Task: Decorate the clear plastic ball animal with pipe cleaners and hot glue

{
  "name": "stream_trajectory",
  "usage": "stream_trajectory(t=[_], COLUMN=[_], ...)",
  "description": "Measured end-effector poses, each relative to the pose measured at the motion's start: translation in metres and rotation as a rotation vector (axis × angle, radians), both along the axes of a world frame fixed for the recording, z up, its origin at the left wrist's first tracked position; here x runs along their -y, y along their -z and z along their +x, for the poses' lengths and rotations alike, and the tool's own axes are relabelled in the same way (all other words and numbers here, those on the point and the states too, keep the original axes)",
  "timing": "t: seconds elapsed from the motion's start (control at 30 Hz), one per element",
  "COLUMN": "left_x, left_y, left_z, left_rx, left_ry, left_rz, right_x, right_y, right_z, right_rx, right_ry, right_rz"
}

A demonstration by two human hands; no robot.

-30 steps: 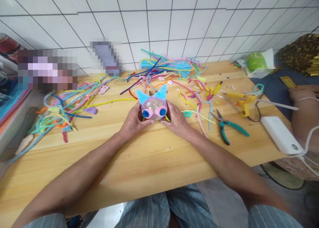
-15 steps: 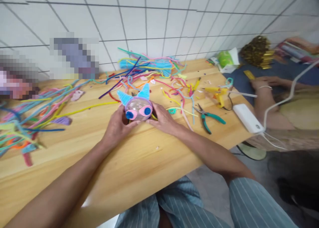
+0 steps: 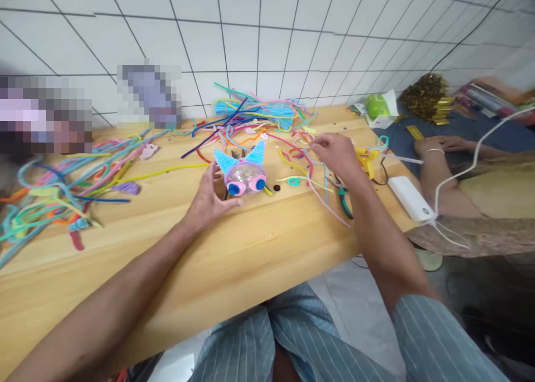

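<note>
A clear ball figure [image 3: 247,177] with light blue pipe-cleaner ears, a purple rim and pink-and-blue eyes sits on the table [image 3: 251,254]. My left hand [image 3: 209,198] is cupped at its left side, thumb stretched out in front and fingers apart; whether it touches is unclear. Farther right, my right hand [image 3: 336,153] is pinched over loose pipe cleaners, its fingertips near a red pipe cleaner [image 3: 310,163]. What lies in that pinch is too small to tell. A pink pipe cleaner [image 3: 328,201] trails toward the table's front edge below it.
Green-handled pliers [image 3: 345,204] lie partly behind my right forearm, near a yellow glue gun [image 3: 368,163]. A white power bank [image 3: 412,198] with cables is at the right edge. Pipe cleaners [image 3: 254,112] heap along the wall and at left. Another person's hand [image 3: 434,145] is at far right.
My right hand has left the ball figure and moved right to the loose pipe cleaners. My left hand has loosened beside the figure. The pink pipe cleaner's near end has shifted right.
</note>
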State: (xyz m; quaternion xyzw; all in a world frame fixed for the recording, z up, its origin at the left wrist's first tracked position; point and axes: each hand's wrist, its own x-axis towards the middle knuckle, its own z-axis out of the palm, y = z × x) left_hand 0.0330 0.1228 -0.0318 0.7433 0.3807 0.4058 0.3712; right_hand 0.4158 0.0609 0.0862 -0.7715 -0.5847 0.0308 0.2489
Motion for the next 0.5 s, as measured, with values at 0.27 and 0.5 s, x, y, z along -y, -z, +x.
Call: stream_trajectory(t=[0.27,0.5], left_x=[-0.002,0.001], left_y=[0.001,-0.009], left_z=[-0.010,-0.007], left_rx=[0.232,0.227], left_ry=[-0.224,-0.287], left_rz=[0.169,0.160], right_x=[-0.059,-0.079], right_y=[0.027,0.020], right_z=[-0.014,0.004], right_rx=[0.298,0.198], right_ry=[0.064,0.153], right_rz=[-0.386,-0.211])
